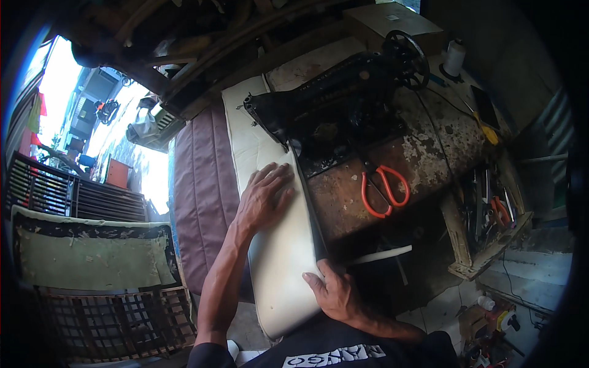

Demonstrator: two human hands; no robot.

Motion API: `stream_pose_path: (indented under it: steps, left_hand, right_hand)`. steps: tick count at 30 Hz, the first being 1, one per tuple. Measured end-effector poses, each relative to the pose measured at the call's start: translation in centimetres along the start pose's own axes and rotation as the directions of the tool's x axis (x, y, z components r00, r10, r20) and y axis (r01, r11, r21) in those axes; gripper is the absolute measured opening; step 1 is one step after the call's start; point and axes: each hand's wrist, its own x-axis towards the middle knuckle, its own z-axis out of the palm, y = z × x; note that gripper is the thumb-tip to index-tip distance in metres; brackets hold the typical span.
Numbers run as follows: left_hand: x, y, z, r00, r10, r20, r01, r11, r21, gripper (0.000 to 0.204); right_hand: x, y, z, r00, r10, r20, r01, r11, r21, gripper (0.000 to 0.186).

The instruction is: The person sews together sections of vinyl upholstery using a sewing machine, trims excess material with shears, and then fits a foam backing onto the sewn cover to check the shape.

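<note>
A long strip of cream upholstery material [279, 251] runs under the head of a black sewing machine [325, 101] and hangs down toward my body. My left hand [265, 195] lies flat on the strip just below the needle area, fingers stretched out. Lower down, my right hand [336, 293] grips the strip's right edge, thumb on top and fingers partly hidden beneath. Along that edge runs a dark band [313, 224]. Scissors with orange handles [385, 190] rest on the worn machine table [343, 211], right of the strip.
Maroon ribbed upholstery [199, 165] spreads to the left. A white thread cone [454, 58], a yellow-handled tool [489, 134] and a phone [485, 110] are at the right. Below them an open drawer [463, 264] holds tools. A frame with webbing [116, 319] stands lower left.
</note>
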Motion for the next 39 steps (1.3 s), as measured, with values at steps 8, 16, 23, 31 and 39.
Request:
stream_pose_path:
  steps: [8,16,23,31,39]
  left_hand:
    - [0.2,1.9,0.1,1.000,-0.025,0.008,0.024,0.993,0.112,0.062]
    - [-0.3,2.2,0.8,0.996,-0.076,0.043,0.069,0.986,0.153,0.069]
    - [-0.4,2.3,1.3,0.994,-0.104,0.032,0.097,0.979,0.179,0.071]
    - [-0.2,2.4,1.5,0.992,-0.117,0.036,0.109,0.978,0.179,0.073]
    - [-0.3,2.5,1.4,0.994,-0.109,0.028,0.103,0.981,0.164,0.073]
  right_hand:
    - [-1.4,2.9,0.2,0.987,0.158,-0.029,-0.157,0.987,0.019,0.029]
    - [-2.2,4.2,0.2,0.981,0.189,-0.048,-0.191,0.981,-0.036,0.034]
    - [-2.2,4.0,-0.9,0.987,0.153,-0.046,-0.145,0.979,0.146,0.034]
    - [-2.8,4.9,-0.1,0.932,0.362,0.031,-0.347,0.863,0.368,0.041]
    - [-3.1,7.5,0.9,0.905,0.424,0.036,-0.406,0.835,0.371,0.045]
